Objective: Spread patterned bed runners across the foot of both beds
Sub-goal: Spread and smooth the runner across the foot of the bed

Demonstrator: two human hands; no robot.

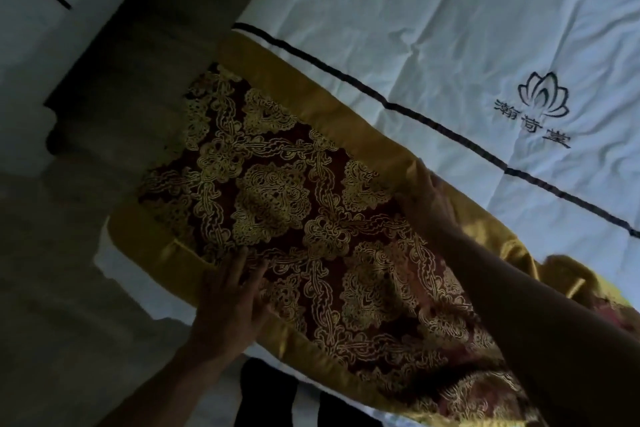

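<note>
Left hand lies flat with fingers spread on the bed runner, close to its near gold border, gripping nothing. Right hand reaches over to the far gold border, fingers extended and pressing, apparently holding nothing either. With 2 hands on opposite edges, the cloth can be smoothed and squared to the dark stripe on the white duvet. The runner lies across the foot of this bed, but its right part looks bunched, so spreading seems unfinished.
</note>
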